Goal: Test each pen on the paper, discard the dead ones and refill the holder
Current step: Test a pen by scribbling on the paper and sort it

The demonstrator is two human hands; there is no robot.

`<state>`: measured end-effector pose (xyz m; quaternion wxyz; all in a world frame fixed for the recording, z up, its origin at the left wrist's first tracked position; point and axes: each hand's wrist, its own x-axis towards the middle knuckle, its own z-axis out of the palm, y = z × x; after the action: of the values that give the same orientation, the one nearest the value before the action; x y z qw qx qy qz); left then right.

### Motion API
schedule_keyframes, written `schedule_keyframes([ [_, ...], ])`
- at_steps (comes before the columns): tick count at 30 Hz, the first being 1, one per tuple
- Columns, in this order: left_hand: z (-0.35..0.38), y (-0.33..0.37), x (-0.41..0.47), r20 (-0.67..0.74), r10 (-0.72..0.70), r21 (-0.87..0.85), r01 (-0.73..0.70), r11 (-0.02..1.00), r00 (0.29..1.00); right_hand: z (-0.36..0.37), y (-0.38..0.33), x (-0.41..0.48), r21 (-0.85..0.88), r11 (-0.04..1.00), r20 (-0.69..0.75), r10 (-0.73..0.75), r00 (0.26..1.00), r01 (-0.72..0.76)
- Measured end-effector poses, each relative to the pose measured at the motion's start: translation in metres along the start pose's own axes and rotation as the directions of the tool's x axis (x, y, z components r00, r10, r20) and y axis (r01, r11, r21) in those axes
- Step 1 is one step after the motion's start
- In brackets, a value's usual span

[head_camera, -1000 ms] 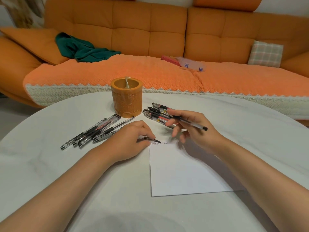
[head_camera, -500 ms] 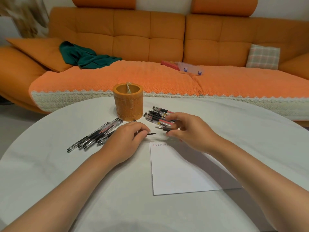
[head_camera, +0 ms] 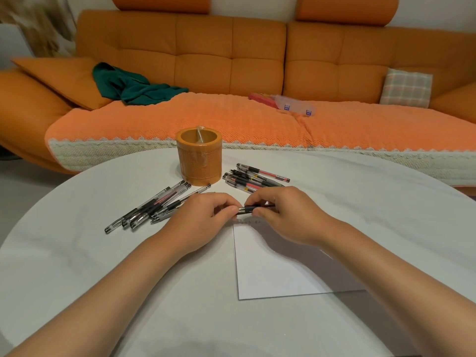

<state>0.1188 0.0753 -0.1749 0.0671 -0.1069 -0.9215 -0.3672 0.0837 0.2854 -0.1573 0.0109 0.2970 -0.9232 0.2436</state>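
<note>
Illumination: moderate, even and warm in tone; no lamp or window shows in frame.

Shadows: soft-edged throughout. The broadest lies under the right forearm [head_camera: 373, 258] and greys the right part of the paper [head_camera: 268, 274].

Glare: none harsh. A pale sheen sits on the table [head_camera: 77, 253] at lower centre.

Focus: sharp at centre. The pen [head_camera: 253, 208] and the loose pens [head_camera: 154, 210] read crisply. The marks at the paper's top edge are too small to read. The upper left corner is smeared and indistinct.

Distortion: wide-angle. The table rim bows, the sofa [head_camera: 231, 60] back curves toward the sides, and both forearms stretch and swell into the lower corners.
</note>
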Motion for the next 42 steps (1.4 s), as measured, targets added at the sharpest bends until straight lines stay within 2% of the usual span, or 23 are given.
schedule_keyframes([
  [3,-0.001,0.006,0.0,0.048,-0.074,-0.085,0.077,0.993,0.996,0.005,-0.007,-0.003,-0.207,0.974,0.005,-0.09,0.996,0.089],
  [6,-0.002,0.014,0.001,0.091,-0.102,-0.13,0.114,0.985,0.991,0.013,-0.013,-0.004,-0.435,0.892,-0.002,-0.136,0.991,0.122],
  [10,0.005,0.022,-0.003,0.168,-0.14,-0.268,0.181,0.946,0.976,0.021,-0.018,-0.006,-0.56,0.824,-0.127,-0.183,0.975,0.081],
  [13,0.008,0.024,-0.007,0.218,-0.153,-0.317,0.219,0.923,0.964,0.023,-0.022,-0.008,-0.524,0.851,-0.175,-0.129,0.976,0.019],
  [19,0.005,0.031,-0.009,0.256,-0.203,-0.372,0.29,0.882,0.945,0.022,-0.024,-0.01,-0.489,0.872,-0.189,-0.107,0.976,0.001],
  [24,0.002,0.034,-0.007,0.244,-0.229,-0.391,0.312,0.866,0.942,0.025,-0.022,-0.009,-0.447,0.895,-0.23,-0.114,0.966,-0.001],
  [31,0.003,0.034,-0.007,0.193,-0.274,-0.436,0.333,0.836,0.942,0.026,-0.013,-0.006,-0.445,0.895,-0.211,-0.135,0.968,0.028],
  [37,-0.003,0.031,-0.007,0.291,-0.24,-0.435,0.352,0.829,0.926,0.026,-0.019,-0.01,-0.404,0.914,-0.201,-0.13,0.971,0.039],
  [39,-0.004,0.032,-0.006,0.259,-0.265,-0.434,0.357,0.827,0.929,0.026,-0.018,-0.008,-0.348,0.936,-0.2,-0.125,0.972,0.049],
  [42,-0.008,0.029,-0.004,0.148,-0.298,-0.417,0.332,0.846,0.943,0.023,-0.016,-0.005,-0.241,0.968,-0.101,-0.101,0.99,0.074],
])
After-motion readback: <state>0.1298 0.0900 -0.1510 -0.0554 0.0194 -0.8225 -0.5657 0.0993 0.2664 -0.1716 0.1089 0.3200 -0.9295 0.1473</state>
